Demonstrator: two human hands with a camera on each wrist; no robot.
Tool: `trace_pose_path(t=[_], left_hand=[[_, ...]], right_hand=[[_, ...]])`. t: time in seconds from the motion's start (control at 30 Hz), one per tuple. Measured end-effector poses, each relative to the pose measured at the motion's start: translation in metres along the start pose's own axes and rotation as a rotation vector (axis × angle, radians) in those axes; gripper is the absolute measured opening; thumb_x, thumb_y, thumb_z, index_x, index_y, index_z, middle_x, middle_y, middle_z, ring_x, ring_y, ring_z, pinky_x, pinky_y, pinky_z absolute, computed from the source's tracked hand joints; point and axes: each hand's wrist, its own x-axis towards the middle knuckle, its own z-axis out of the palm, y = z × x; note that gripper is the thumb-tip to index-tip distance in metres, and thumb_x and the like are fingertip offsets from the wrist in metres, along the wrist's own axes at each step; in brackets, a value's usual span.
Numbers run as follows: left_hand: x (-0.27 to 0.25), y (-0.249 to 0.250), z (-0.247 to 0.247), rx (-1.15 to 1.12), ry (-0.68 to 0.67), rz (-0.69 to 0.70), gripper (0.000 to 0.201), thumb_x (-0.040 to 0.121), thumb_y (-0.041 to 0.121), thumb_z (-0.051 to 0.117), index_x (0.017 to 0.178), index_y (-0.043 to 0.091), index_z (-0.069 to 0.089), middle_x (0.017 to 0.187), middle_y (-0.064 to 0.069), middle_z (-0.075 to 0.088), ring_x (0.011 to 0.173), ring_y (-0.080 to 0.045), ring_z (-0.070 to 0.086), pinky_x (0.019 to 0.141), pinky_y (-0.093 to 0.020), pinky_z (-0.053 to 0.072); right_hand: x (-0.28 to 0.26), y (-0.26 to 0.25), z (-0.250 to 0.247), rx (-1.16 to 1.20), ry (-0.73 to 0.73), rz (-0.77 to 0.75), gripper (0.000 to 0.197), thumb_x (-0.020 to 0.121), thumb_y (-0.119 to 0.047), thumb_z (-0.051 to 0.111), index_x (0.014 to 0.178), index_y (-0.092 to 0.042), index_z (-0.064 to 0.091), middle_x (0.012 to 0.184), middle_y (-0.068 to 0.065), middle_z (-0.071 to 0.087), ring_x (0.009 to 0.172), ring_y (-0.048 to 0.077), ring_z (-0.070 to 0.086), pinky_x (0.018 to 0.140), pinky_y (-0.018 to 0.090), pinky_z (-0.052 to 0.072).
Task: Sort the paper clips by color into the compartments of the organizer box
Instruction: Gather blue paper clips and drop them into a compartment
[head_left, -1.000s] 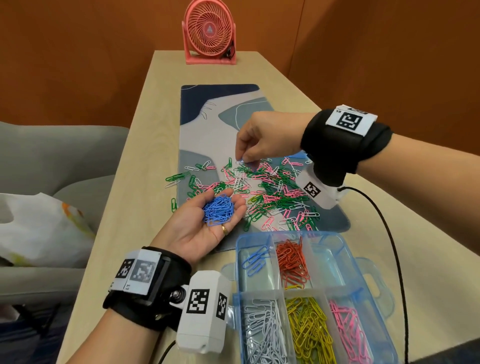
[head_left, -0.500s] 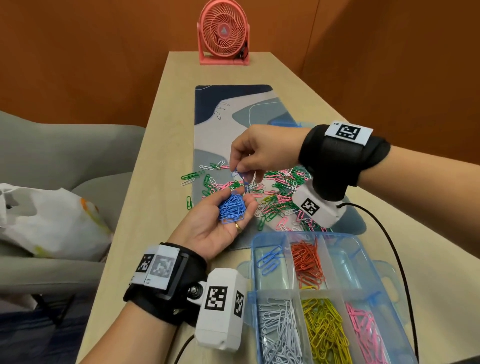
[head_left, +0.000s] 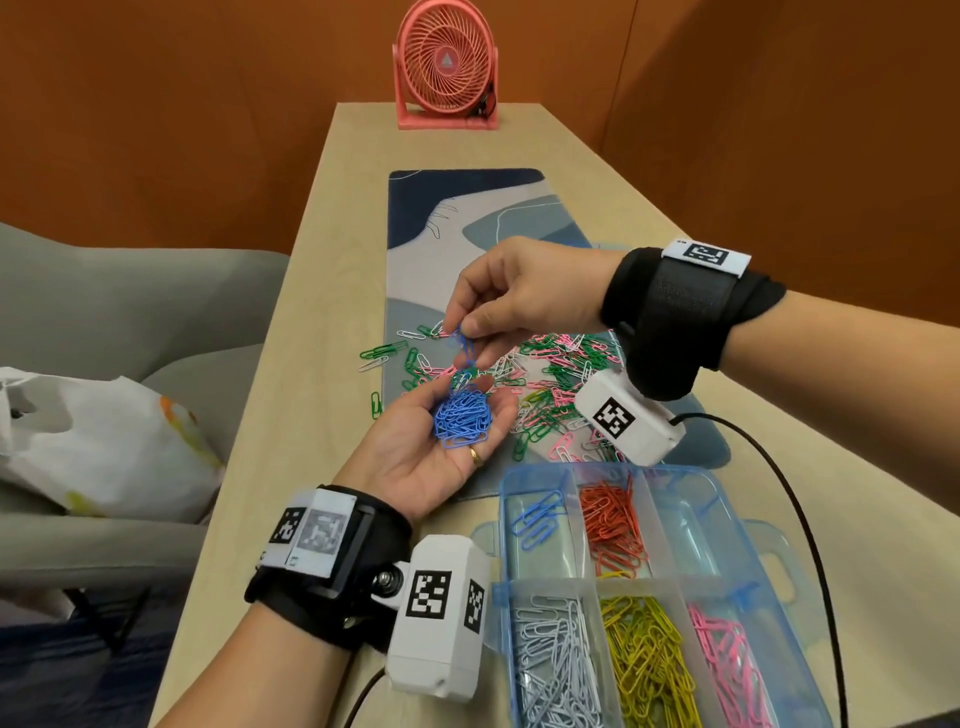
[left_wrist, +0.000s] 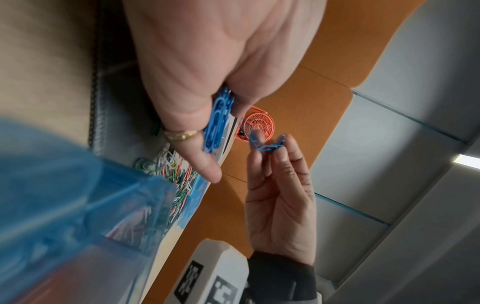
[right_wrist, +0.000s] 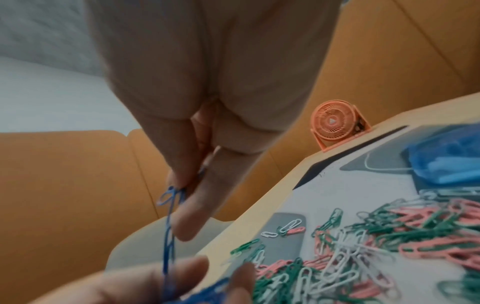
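My left hand (head_left: 410, 447) lies palm up over the mat's near edge, fingers curled round a heap of blue paper clips (head_left: 462, 418), also seen in the left wrist view (left_wrist: 218, 123). Just above it my right hand (head_left: 519, 296) pinches a few linked blue clips (head_left: 464, 345) that dangle down to the heap (right_wrist: 168, 226). Loose green, pink and white clips (head_left: 556, 374) are scattered on the mat behind. The clear blue organizer box (head_left: 501, 525) sits at near right, holding blue (head_left: 537, 519), orange (head_left: 613, 525), white (head_left: 556, 660), yellow (head_left: 649, 660) and pink (head_left: 727, 665) clips in separate compartments.
A patterned desk mat (head_left: 467, 218) runs down the narrow wooden table, with a pink fan (head_left: 447, 67) at the far end. A grey chair (head_left: 130, 312) with a plastic bag (head_left: 93, 441) stands left of the table. A black cable (head_left: 779, 493) trails beside the box.
My right hand has lifted off the loose pile with blue clips pinched and come over the left palm. The left hand has kept its heap and barely moved.
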Motion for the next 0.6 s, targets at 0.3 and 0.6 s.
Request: trace_pose_path(t=[0.3, 0.6], left_hand=[[0.000, -0.001, 0.000, -0.078, -0.082, -0.001, 0.029, 0.097, 0.013, 0.041, 0.095, -0.009, 0.060, 0.089, -0.020, 0.067, 0.092, -0.030, 0.060, 0.070, -0.051, 0.052], [-0.005, 0.000, 0.000, 0.034, 0.025, 0.002, 0.029, 0.099, 0.020, 0.045, 0.090, -0.004, 0.059, 0.078, -0.017, 0.064, 0.072, -0.023, 0.063, 0.054, -0.032, 0.059]], right_hand=[[-0.003, -0.007, 0.016, -0.681, -0.092, -0.053, 0.015, 0.083, -0.018, 0.071, 0.096, -0.024, 0.075, 0.082, -0.012, 0.069, 0.069, -0.002, 0.057, 0.064, 0.006, 0.039], [-0.049, -0.013, 0.006, -0.722, 0.035, -0.075, 0.015, 0.087, -0.020, 0.066, 0.099, -0.025, 0.075, 0.079, -0.013, 0.069, 0.070, -0.003, 0.058, 0.062, 0.005, 0.040]])
